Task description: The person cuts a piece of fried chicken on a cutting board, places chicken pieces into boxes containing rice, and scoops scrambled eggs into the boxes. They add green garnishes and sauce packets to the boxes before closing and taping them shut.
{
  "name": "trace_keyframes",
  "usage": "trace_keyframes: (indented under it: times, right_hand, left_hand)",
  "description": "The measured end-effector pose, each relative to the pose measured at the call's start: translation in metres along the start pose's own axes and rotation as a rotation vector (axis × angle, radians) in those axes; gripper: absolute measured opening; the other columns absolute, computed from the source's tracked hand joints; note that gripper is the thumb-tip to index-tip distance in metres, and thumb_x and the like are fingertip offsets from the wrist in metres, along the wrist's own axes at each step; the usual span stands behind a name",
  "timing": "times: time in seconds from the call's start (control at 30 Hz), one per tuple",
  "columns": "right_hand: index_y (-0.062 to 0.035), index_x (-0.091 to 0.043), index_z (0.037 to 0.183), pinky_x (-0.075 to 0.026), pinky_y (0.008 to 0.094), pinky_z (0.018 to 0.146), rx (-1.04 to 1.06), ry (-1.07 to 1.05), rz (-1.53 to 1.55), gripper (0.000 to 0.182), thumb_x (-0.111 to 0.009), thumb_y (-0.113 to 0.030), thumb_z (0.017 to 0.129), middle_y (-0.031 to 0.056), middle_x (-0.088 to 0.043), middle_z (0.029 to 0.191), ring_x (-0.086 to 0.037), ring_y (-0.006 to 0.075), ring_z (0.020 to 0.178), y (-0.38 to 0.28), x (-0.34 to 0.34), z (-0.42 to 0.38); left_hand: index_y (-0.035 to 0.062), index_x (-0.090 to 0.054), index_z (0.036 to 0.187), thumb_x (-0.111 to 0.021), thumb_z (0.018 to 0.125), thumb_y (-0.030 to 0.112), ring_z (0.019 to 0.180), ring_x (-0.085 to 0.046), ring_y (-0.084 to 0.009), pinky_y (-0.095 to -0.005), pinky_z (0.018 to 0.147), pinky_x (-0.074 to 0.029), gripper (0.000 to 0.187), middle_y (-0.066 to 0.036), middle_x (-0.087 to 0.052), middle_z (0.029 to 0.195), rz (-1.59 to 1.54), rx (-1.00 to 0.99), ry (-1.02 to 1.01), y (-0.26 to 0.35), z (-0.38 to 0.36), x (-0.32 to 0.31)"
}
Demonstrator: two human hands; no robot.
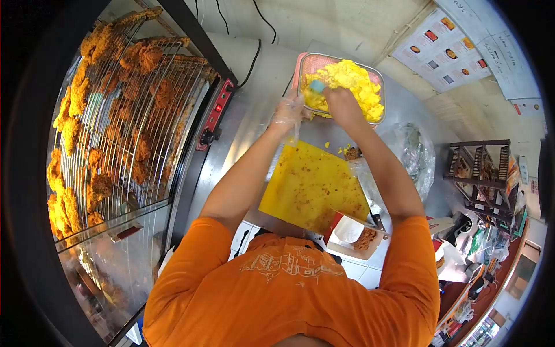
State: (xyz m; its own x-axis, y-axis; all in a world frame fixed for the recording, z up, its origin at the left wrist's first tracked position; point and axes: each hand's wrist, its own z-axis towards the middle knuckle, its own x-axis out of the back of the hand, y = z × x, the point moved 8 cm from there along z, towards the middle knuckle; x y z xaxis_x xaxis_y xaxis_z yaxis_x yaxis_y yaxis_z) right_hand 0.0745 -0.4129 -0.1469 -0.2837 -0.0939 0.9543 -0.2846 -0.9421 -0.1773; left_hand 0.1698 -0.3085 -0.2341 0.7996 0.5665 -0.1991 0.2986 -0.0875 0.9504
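Soft, crumbly yellow food in a pink-rimmed clear rectangular container (376, 75) is scooped by the right hand (341, 104), closed around a blue utensil (317, 86); the gloved left hand (287, 113) is closed on the rim, likely the firmest hold.

Shirt: orange short-sleeved cotton T-shirt (289, 295), with a pale line-drawn print across the upper part, its lettering too small to read.
Sleeves: end above the elbows; forearms bare.
Left hand (287, 111): covered by a thin clear plastic glove.
Right hand (341, 104): no glove discernible.
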Motion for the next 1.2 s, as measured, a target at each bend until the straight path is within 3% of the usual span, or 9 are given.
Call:
trace_keyframes:
  times: [0.4,0.6,0.7,0.83,0.87,0.93,1.03,1.1,1.2]
  right_hand:
    - [0.0017,-0.065,0.083,-0.051,0.0443,0.061,-0.262,-0.101,0.675,0.024,-0.058,-0.018,0.094,0.0198,-0.068,0.076,-0.066,0.0355,0.069,-0.003,-0.018,-0.007]
    - [-0.0027,-0.064,0.082,-0.041,0.0248,0.050,-0.765,-0.245,1.353,0.025,-0.057,-0.020,0.099,0.0008,-0.058,0.068,-0.052,0.0097,0.059,0.047,-0.063,-0.032]
    - [-0.0064,-0.063,0.088,-0.041,0.0192,0.051,-0.997,-0.219,1.615,0.017,-0.057,-0.017,0.099,-0.0005,-0.056,0.073,-0.050,0.0085,0.058,0.052,-0.070,-0.040]
    - [-0.0095,-0.061,0.091,-0.049,0.0182,0.056,-0.937,-0.013,1.889,0.006,-0.061,-0.011,0.097,-0.0021,-0.056,0.076,-0.055,0.0062,0.068,0.073,-0.070,-0.037]
    - [-0.0111,-0.062,0.082,-0.044,0.0174,0.054,-1.021,0.153,1.793,0.022,-0.058,-0.023,0.100,-0.0059,-0.054,0.070,-0.049,0.0044,0.059,0.070,-0.047,-0.039]
    - [-0.0100,-0.058,0.079,-0.045,0.0203,0.064,-0.763,-0.213,1.709,0.024,-0.054,-0.021,0.100,-0.0050,-0.053,0.072,-0.048,0.0046,0.064,0.065,-0.001,-0.058]
    - [-0.0005,-0.066,0.095,-0.052,0.0317,0.064,-0.689,0.168,1.545,0.027,-0.062,-0.027,0.099,0.0116,-0.069,0.085,-0.064,0.0196,0.069,0.066,0.117,-0.113]
    - [-0.0082,-0.052,0.077,-0.035,0.0252,0.065,-0.492,0.136,1.321,0.030,-0.051,-0.021,0.103,-0.0003,-0.048,0.070,-0.041,0.0081,0.068,0.024,0.208,-0.155]
    - [-0.0019,-0.060,0.090,-0.037,0.0231,0.057,-0.695,0.241,1.215,0.029,-0.055,-0.027,0.104,0.0029,-0.056,0.065,-0.048,0.0097,0.058,-0.032,0.266,-0.252]
  left_hand:
    - [0.0029,-0.066,0.116,-0.060,0.096,0.008,0.058,-0.065,-0.0154,-0.0277,0.048,-0.048,0.021,-0.007,-0.066,0.083,-0.179,0.224,0.031,-0.029,0.018,0.008]
    - [-0.0044,-0.065,0.100,-0.062,0.100,0.031,0.065,-0.065,-0.0160,-0.0295,0.056,-0.049,0.035,-0.011,-0.069,0.080,0.132,0.190,0.102,0.004,0.004,0.003]
    - [-0.0035,-0.068,0.100,-0.057,0.100,0.050,0.070,-0.066,-0.0170,-0.0302,0.061,-0.051,0.054,-0.013,-0.071,0.084,-0.095,0.398,0.145,-0.015,0.001,0.011]
    - [-0.0022,-0.070,0.106,-0.052,0.099,0.060,0.083,-0.068,-0.0200,-0.0353,0.075,-0.053,0.065,-0.014,-0.073,0.093,0.345,0.301,-0.093,-0.011,-0.001,0.028]
    - [-0.0012,-0.070,0.108,-0.051,0.099,0.060,0.089,-0.069,-0.0208,-0.0371,0.081,-0.053,0.065,-0.014,-0.073,0.097,0.513,0.280,-0.168,0.010,-0.013,0.022]
    - [-0.0003,-0.069,0.115,-0.052,0.101,0.055,0.096,-0.068,-0.0213,-0.0385,0.087,-0.050,0.059,-0.012,-0.073,0.103,0.349,0.271,-0.124,0.021,-0.040,0.019]
    - [0.0061,-0.059,0.136,-0.053,0.103,0.043,0.087,-0.068,-0.0158,-0.0310,0.076,-0.048,0.050,-0.007,-0.069,0.108,0.269,0.171,-0.034,0.037,-0.078,0.023]
    - [0.0059,-0.058,0.136,-0.057,0.103,0.034,0.080,-0.068,-0.0134,-0.0240,0.066,-0.048,0.043,-0.004,-0.069,0.098,0.236,0.171,0.047,0.045,-0.109,0.036]
    - [0.0102,-0.061,0.136,-0.055,0.103,0.041,0.076,-0.063,-0.0079,-0.0225,0.066,-0.043,0.045,-0.001,-0.068,0.104,0.248,0.134,0.061,0.017,-0.143,0.069]
